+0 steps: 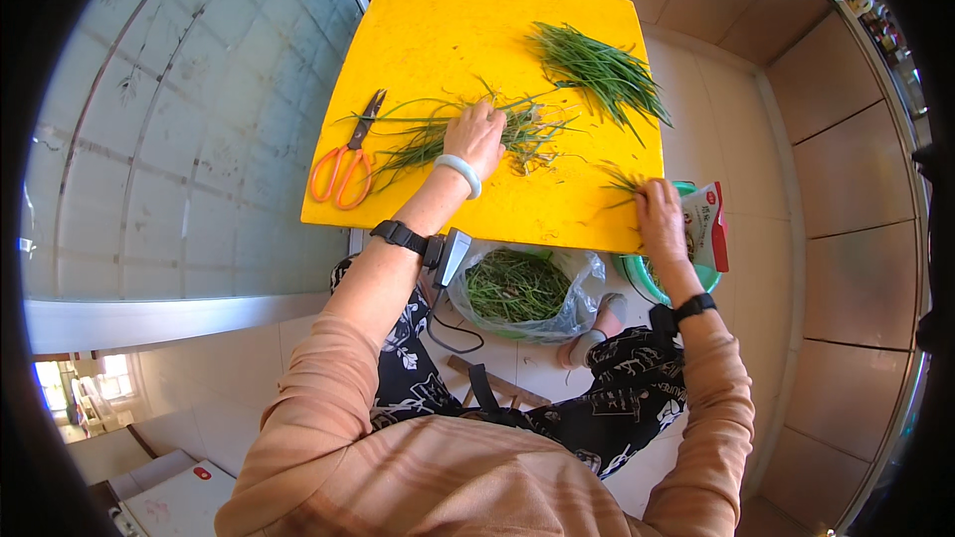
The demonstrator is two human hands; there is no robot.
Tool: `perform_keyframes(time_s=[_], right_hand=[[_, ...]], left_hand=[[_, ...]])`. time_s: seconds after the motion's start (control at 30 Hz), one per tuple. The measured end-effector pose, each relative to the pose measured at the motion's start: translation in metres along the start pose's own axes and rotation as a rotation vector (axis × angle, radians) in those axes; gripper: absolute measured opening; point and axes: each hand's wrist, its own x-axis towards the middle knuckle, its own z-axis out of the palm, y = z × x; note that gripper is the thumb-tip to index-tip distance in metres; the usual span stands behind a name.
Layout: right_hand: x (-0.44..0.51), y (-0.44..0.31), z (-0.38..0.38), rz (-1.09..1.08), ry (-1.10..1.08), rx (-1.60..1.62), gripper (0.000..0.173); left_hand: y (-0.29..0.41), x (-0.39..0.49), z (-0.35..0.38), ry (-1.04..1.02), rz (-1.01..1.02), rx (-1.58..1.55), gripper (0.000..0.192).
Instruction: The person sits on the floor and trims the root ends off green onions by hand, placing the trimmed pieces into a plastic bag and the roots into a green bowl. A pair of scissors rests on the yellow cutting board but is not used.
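My left hand (476, 140), with a pale bangle on the wrist, rests with curled fingers on a loose pile of garlic chives (418, 145). Dry, withered ends (533, 156) stick out to the right of that hand. My right hand (661, 215) is bent over the table's right front edge. Beside its fingertips lies a small tuft of green scraps (625, 183); its palm side is hidden. Scissors (351, 156) with orange handles lie left of the pile, blades pointing away. A neater bundle of green chives (597, 71) lies at the back right, its tips past the table edge.
The yellow table (448, 30) stands before me. Below its front edge sits a clear plastic bag (589, 291) of green trimmings (515, 287). A green bucket (705, 283) with a red-and-white packet (705, 220) stands at the right. Glass panels (186, 127) close off the left.
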Motion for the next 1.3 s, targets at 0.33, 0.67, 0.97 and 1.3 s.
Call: perform_keyframes(time_s=[0.33, 0.67, 0.97, 1.3], right_hand=[[-0.064, 0.103, -0.071, 0.276, -0.171, -0.250, 0.031], [0.089, -0.112, -0.140, 0.121, -0.261, 0.008, 0.025], [0.067, -0.133, -0.010, 0.210, -0.306, 0.413, 0.023], [0.058, -0.110, 0.017, 0.210, -0.303, 0.127, 0.020]], left_hand=[[-0.026, 0.005, -0.013, 0.148, -0.022, -0.075, 0.025], [-0.033, -0.005, -0.020, -0.001, 0.043, -0.274, 0.016], [-0.005, -0.013, -0.004, 0.020, 0.225, -0.200, 0.014], [-0.002, -0.001, -0.011, 0.234, 0.190, -0.341, 0.006]])
